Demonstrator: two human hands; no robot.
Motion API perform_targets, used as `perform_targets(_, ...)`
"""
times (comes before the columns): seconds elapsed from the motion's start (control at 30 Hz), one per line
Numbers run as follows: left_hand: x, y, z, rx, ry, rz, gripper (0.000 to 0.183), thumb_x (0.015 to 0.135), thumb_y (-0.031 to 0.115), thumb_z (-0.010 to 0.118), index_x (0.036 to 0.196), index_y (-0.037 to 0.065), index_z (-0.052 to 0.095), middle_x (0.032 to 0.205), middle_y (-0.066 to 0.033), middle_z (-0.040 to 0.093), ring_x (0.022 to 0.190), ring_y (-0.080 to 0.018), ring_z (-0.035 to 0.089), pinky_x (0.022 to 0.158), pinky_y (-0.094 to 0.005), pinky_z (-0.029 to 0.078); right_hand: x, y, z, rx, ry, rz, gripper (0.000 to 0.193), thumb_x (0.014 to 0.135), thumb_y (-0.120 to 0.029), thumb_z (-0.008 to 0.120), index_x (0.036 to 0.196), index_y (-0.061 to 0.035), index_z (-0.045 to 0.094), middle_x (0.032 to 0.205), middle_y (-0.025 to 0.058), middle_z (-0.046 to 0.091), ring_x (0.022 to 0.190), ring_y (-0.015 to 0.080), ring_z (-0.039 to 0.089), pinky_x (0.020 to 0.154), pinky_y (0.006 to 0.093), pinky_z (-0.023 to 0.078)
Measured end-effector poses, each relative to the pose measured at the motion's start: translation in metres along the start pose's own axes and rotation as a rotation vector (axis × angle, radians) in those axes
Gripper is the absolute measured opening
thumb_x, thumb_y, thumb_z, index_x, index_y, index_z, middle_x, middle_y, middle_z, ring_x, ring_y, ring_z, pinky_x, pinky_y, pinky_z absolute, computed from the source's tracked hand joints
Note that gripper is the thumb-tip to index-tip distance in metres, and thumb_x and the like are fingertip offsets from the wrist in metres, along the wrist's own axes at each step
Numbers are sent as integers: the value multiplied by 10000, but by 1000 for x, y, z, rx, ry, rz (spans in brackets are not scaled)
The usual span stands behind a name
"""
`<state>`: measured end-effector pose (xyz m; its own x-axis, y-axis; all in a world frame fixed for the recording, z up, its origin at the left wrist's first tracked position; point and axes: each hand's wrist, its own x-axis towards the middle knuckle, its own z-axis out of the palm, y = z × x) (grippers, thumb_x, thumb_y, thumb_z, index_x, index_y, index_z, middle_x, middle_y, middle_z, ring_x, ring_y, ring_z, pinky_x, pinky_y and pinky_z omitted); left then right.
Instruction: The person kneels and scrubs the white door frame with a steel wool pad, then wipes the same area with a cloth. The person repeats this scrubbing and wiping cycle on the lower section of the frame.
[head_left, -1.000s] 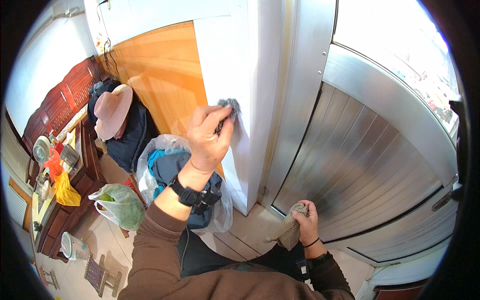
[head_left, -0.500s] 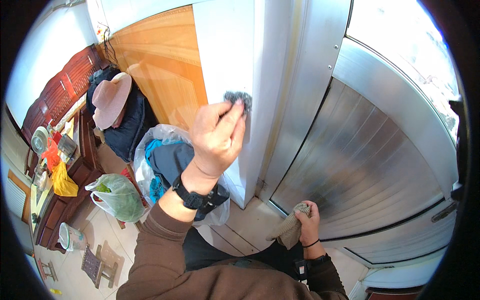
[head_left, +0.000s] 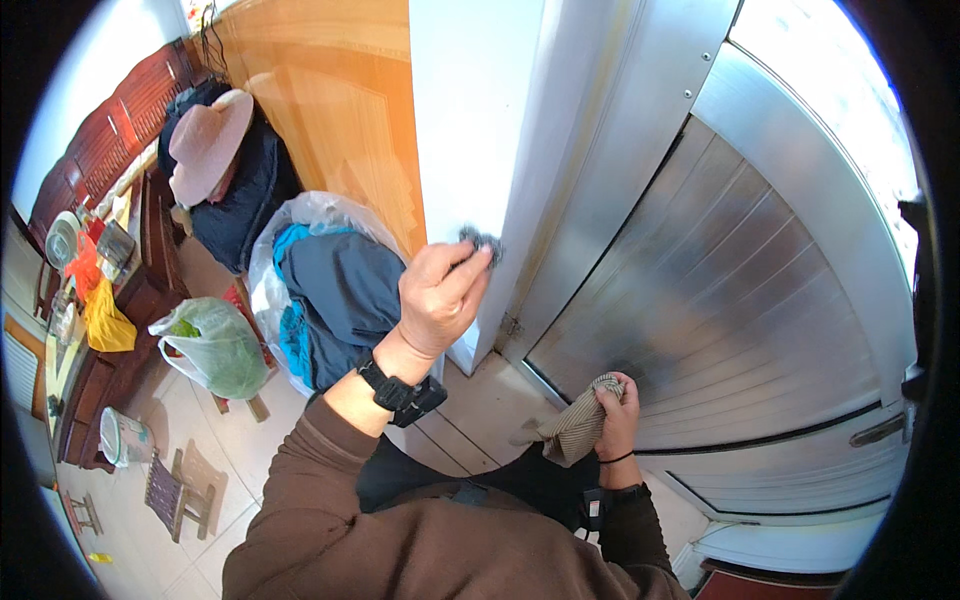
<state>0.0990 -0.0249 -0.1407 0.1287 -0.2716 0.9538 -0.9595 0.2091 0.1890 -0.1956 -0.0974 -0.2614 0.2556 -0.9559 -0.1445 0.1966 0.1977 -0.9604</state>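
My left hand [head_left: 438, 300] pinches a dark grey steel wool scrubber [head_left: 483, 240] between thumb and fingers. The scrubber is at the lower part of a narrow white wall strip [head_left: 468, 120], near its right-hand corner; whether it presses on the surface is hard to tell. Lower on the right, my right hand [head_left: 620, 418] is closed around a bunched, brown-striped cloth [head_left: 576, 424]. This cloth hangs in front of my dark trousers, close to the lower panel of a metal door [head_left: 720, 300].
Left of the wall strip is a wooden door [head_left: 330, 120]. Beside my left forearm stands a clear bag [head_left: 265, 275] of dark and blue clothing. Farther left are a bag of greens [head_left: 225, 350], a pink hat [head_left: 207, 145], a low stool [head_left: 175, 495] and a bin [head_left: 125, 437].
My left hand has moved down the white wall strip with the scrubber. The view has tilted lower, while my right hand still holds the cloth in nearly the same place.
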Motion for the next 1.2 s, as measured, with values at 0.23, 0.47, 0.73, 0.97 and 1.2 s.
perform_targets(0.23, 31, 2, 3, -31, 146, 21, 258, 662, -35, 721, 902, 58, 701, 848, -80, 615, 742, -232, 602, 630, -308, 491, -2, 1, -11, 50, 65, 27, 277, 810, -31, 611, 1071, -51, 522, 964, 40, 569, 849, 146, 556, 762, 285, 472)
perform_targets(0.47, 5, 6, 2, -90, 80, -72, 250, 661, -48, 731, 894, 41, 709, 877, -106, 634, 764, -221, 623, 664, -284, 503, -5, 2, -20, -35, 123, -13, 262, 817, -32, 572, 1075, -42, 529, 921, 34, 576, 812, 138, 563, 743, 282, 485)
perform_targets(0.73, 9, -3, 9, -121, 117, -329, 215, 708, 9, 714, 918, 26, 671, 913, -130, 648, 822, -270, 635, 728, -319, 507, -1, 10, -47, -42, 173, 48, 304, 816, -71, 621, 1097, -35, 510, 983, 68, 578, 860, 188, 574, 753, 327, 488)
perform_targets(0.97, -48, -5, 10, -173, 16, -475, 201, 705, 11, 715, 902, 10, 673, 900, -134, 641, 818, -263, 634, 724, -310, 506, -1, 23, -56, -111, 190, 65, 295, 830, -85, 612, 1101, -34, 505, 957, 70, 577, 835, 197, 573, 729, 333, 484)
perform_targets(1.2, -83, -7, 19, -180, -10, -601, 192, 713, 34, 716, 899, 18, 670, 898, -126, 646, 818, -259, 636, 731, -311, 504, -8, 48, -69, -189, 220, 264, 244, 820, -131, 624, 996, -13, 504, 886, 84, 563, 780, 204, 570, 668, 345, 473)
